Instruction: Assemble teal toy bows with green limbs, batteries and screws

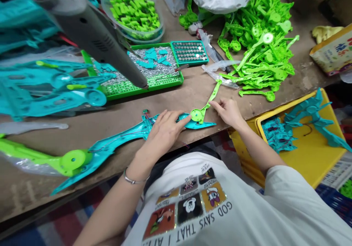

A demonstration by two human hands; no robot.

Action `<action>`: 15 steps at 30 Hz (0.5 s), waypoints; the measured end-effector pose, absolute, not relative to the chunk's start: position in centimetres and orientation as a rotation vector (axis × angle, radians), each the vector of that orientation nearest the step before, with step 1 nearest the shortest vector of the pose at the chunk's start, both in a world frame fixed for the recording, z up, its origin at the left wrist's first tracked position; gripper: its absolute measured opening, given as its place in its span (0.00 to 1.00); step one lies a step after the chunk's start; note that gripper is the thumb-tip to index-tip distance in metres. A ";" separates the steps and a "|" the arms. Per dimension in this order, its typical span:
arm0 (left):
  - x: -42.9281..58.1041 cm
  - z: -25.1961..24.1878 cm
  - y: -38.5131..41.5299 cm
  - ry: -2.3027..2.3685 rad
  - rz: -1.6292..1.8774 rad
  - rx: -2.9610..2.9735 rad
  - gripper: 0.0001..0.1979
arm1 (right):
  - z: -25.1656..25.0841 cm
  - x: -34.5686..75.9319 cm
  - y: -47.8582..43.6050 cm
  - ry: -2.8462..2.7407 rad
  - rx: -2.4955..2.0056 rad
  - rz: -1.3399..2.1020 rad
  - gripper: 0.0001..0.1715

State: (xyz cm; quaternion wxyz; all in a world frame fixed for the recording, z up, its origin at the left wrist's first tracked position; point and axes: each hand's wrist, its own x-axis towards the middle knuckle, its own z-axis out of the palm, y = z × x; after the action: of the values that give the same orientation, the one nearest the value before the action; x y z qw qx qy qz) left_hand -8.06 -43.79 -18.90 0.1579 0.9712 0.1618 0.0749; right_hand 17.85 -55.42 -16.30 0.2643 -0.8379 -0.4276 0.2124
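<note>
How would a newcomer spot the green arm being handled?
On the brown table, find the long blue part under the left hand. At its right end is the green arm, disc over blue. Unlike the heaped arms, it's touched by the right hand.

Two hands (pixel 166 128) are at one long teal frame (pixel 106 147) with two green arms (pixel 197 116). There are one round tub (pixel 160 33), one long green tray (pixel 165 84), one grey power tool (pixel 96 37); heaped green parts (pixel 264 55) exceed counting.

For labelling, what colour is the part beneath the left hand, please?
The part is turquoise, head view.
</note>
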 end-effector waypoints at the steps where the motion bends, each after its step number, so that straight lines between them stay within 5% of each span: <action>1: -8.4 -18.9 -43.6 0.478 0.206 2.766 0.21 | -15.5 17.0 -55.6 -1.206 -2.216 0.590 0.30; 6: -11.0 -17.8 -42.4 0.516 0.351 2.605 0.23 | -13.9 10.3 -57.6 -1.630 -1.773 1.101 0.19; 11: -14.8 -16.2 -42.6 1.074 0.952 2.110 0.21 | -18.2 3.6 -58.6 -1.890 -1.945 0.654 0.16; 15: -17.5 -15.6 -45.1 1.308 1.052 1.973 0.21 | -18.6 2.6 -58.3 -1.771 -1.822 0.768 0.12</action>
State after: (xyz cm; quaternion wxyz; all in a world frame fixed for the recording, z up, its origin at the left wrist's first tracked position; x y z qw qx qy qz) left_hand -17.46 -45.11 -15.59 0.2722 0.7330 0.4858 0.3907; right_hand 2.61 -58.30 -18.63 0.2413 -0.6663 -0.6474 0.2807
